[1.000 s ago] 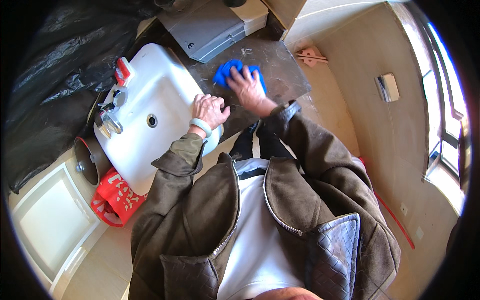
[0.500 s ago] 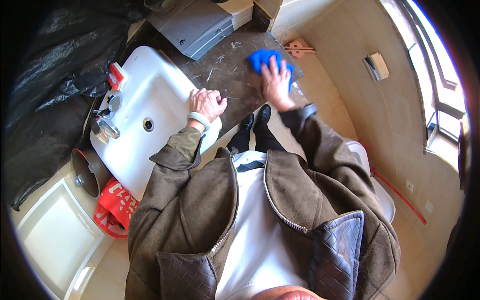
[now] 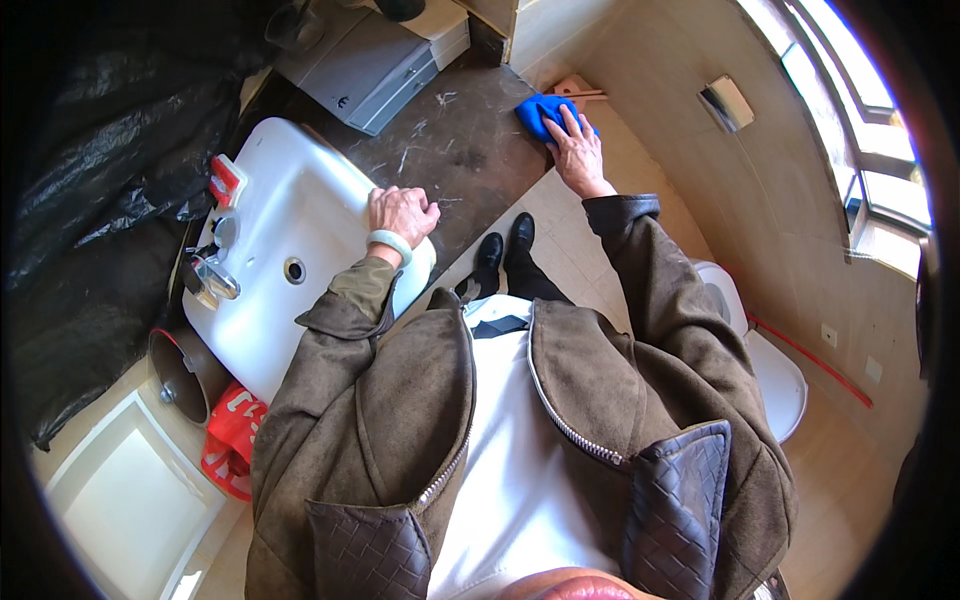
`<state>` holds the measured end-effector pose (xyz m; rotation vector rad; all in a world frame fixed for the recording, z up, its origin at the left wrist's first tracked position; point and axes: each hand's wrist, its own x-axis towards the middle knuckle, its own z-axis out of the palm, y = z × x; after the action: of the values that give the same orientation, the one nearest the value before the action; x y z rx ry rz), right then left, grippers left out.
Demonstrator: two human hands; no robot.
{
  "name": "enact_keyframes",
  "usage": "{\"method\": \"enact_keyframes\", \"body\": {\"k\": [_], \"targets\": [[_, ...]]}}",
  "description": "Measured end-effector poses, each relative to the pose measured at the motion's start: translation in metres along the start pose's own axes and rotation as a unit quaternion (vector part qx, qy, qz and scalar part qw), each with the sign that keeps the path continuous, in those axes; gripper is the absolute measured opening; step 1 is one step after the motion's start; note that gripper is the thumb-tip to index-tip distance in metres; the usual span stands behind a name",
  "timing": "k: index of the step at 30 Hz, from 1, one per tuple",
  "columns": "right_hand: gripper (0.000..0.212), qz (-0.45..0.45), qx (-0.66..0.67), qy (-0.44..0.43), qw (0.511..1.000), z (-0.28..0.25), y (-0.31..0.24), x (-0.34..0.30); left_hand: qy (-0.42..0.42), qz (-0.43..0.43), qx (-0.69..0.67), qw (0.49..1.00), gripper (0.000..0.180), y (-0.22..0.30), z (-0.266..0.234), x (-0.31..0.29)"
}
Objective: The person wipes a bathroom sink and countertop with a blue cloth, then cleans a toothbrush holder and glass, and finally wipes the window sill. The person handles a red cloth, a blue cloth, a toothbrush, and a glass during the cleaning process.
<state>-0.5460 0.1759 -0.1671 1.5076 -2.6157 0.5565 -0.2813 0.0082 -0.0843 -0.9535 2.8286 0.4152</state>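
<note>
A bunched blue cloth (image 3: 543,117) lies at the far right corner of the dark marbled countertop (image 3: 470,150). My right hand (image 3: 577,155) presses on it, fingers stretched over its near side, part of the cloth hidden beneath them. Over the right rim of the white sink (image 3: 320,175), my left hand (image 3: 399,213) rests with its fingers curled down on the edge; the fingertips are hidden. A pale bangle (image 3: 390,243) circles my left wrist.
A grey drawer box (image 3: 360,85) stands at the back of the counter. The sink carries a metal faucet (image 3: 212,277) and a red-and-white item (image 3: 226,180). Black plastic sheeting (image 3: 100,180) hangs at left; a toilet (image 3: 770,380) stands at right.
My right hand and the blue cloth have moved right to the counter's far corner. The view has shifted slightly. My left hand stays on the sink's rim.
</note>
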Motion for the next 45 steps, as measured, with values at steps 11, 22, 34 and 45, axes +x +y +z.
{"method": "enact_keyframes", "body": {"k": [11,22,34,45], "targets": [[0.042,-0.178,0.066,-0.147,0.971,-0.014,-0.073,-0.046,-0.092,0.001,0.133,0.987,0.030,0.005,0.004,-0.001],[0.031,-0.079,0.150,-0.104,0.980,0.010,-0.001,0.071,-0.178,-0.173,-0.072,0.966,0.083,0.094,0.046,0.050],[0.053,0.376,0.642,0.051,0.666,-0.096,-0.004,0.244,0.343,-0.041,-0.229,0.910,0.050,0.193,-0.067,0.169],[0.055,-0.225,0.273,0.447,0.822,-0.269,-0.007,0.312,0.695,0.088,0.224,0.677,0.065,0.206,-0.318,0.227]]}}
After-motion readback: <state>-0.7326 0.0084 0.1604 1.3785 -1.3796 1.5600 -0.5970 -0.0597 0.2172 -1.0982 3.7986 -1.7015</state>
